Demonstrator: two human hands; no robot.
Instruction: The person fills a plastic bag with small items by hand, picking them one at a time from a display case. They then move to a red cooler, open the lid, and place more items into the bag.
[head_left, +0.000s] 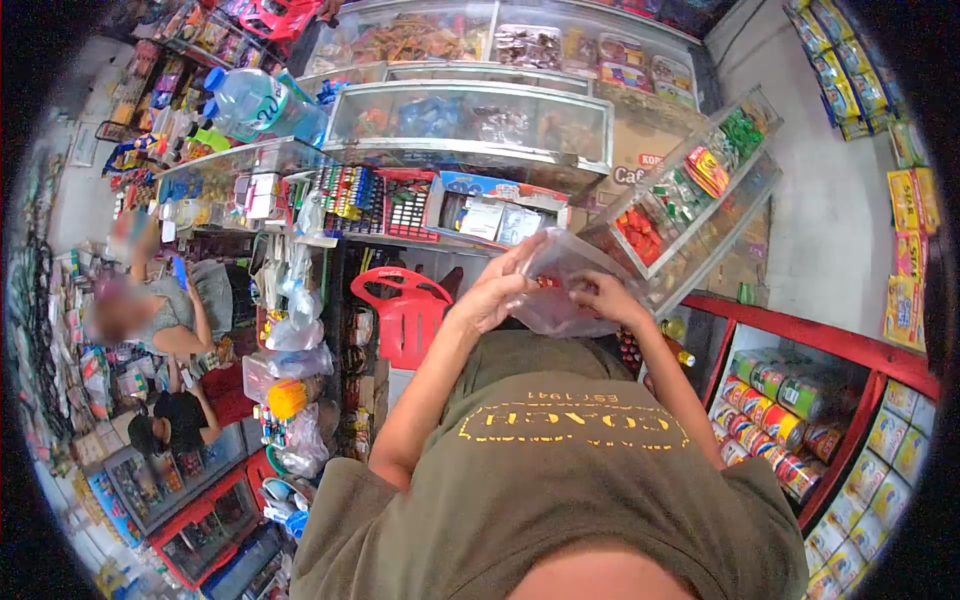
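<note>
Both my hands are raised in front of my chest and hold a clear plastic bag point(556, 290) between them. My left hand point(490, 292) grips the bag's left side with the fingers curled over its top edge. My right hand point(605, 296) pinches the right side. Something small and red shows through the plastic near my left fingers; I cannot tell what it is. My olive shirt with yellow lettering point(560, 440) fills the lower part of the view.
A glass counter case point(470, 125) with goods stands straight ahead, with a tilted glass display point(690, 195) to its right. A red plastic chair point(405, 310) stands below. Shelves of cans point(780, 415) are at the right. Two people point(150, 320) are at the left.
</note>
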